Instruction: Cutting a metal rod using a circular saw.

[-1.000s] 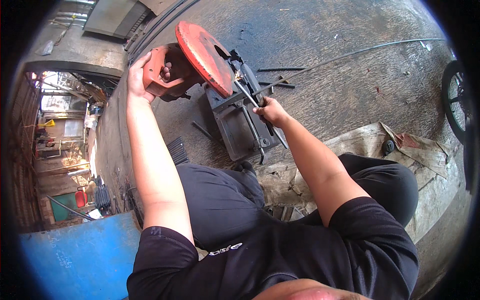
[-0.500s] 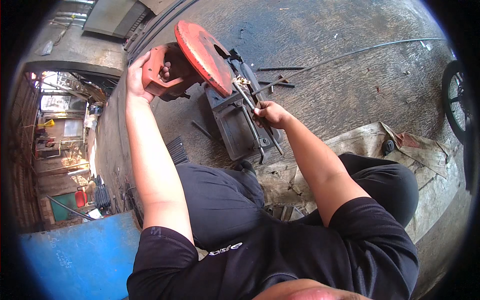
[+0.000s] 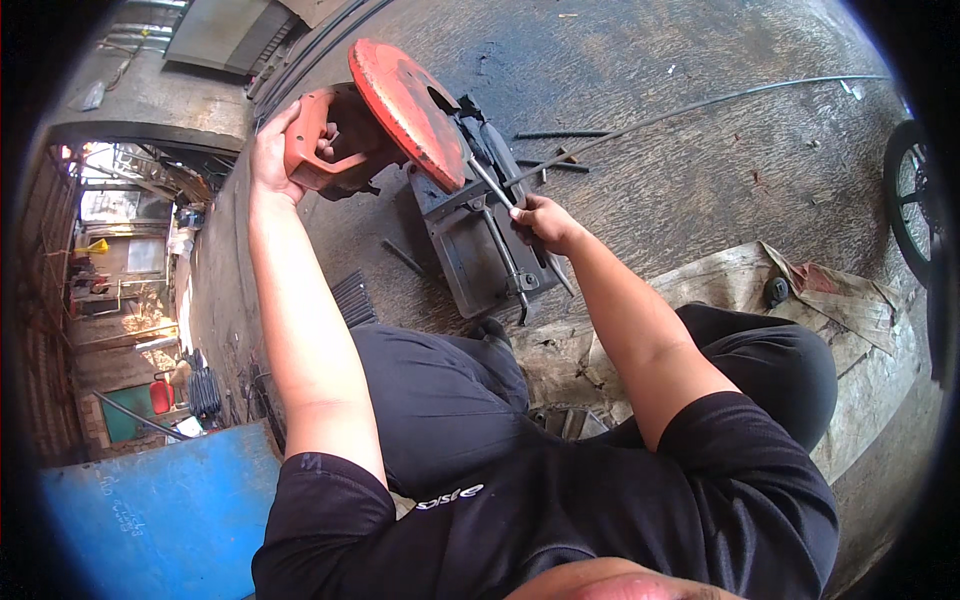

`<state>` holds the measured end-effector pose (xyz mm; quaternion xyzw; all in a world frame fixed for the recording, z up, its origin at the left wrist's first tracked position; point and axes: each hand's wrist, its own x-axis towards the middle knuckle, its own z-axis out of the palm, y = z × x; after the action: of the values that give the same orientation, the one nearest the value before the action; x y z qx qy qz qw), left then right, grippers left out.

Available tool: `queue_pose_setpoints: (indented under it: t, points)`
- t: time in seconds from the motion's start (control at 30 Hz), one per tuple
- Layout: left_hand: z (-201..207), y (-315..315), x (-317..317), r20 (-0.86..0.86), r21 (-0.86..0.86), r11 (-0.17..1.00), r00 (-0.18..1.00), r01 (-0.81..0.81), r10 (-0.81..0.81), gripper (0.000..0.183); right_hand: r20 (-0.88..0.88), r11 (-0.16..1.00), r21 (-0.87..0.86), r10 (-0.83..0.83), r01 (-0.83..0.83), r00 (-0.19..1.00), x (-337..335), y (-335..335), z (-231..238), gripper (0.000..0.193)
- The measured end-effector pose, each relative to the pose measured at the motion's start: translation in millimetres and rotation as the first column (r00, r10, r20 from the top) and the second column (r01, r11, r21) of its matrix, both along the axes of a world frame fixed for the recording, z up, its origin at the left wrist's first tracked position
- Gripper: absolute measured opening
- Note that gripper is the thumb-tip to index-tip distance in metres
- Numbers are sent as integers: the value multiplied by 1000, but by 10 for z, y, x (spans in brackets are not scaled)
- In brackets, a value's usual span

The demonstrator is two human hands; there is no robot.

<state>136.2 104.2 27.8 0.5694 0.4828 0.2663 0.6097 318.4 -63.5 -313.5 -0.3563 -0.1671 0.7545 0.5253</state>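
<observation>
A chop saw stands on the floor in front of me, with a round red blade guard [image 3: 405, 110] and a dark metal base [image 3: 475, 262]. My left hand [image 3: 278, 155] is wrapped round its orange-red D-shaped handle [image 3: 310, 150], fingers showing through the opening. To the right of the base, my right hand [image 3: 547, 224] is closed round a thin metal rod [image 3: 490, 182]. One end of this rod reaches the guard's lower edge; the other sticks out below my hand. The saw's clamp screw [image 3: 505, 250] runs beside it. The guard hides most of the cutting disc.
A long thin bar [image 3: 700, 105] stretches right from the saw across the floor. Short dark rods [image 3: 560, 136] lie behind it, and cut pieces [image 3: 352, 298] lie left of the base. A wheel [image 3: 908, 205] stands far right; a dirty cloth sheet [image 3: 845, 405] is spread beside my leg.
The bright sparks at the guard's lower edge are gone. My right hand has turned and shifted slightly, and the rod's lower end has swung a little right. The left hand stays on the handle.
</observation>
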Motion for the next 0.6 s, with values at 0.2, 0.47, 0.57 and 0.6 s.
queue_pose_setpoints:
  t: [0.2,0.47,0.57,0.6]
  points:
    - [-12,-95,58,-8,14,996,996,-84,85,44,514,989,29,-139,145,847,-22,21,65,23]
    - [-24,-43,27,17,-18,999,999,-50,50,43,485,995,32,-94,90,869,-60,39,44,24]
    - [-27,-41,36,25,-25,1000,1000,-18,19,43,456,996,71,-84,58,886,-37,63,-17,22]
    - [-25,-49,44,20,-26,998,998,-51,52,42,459,997,69,-68,41,886,-33,70,-29,19]
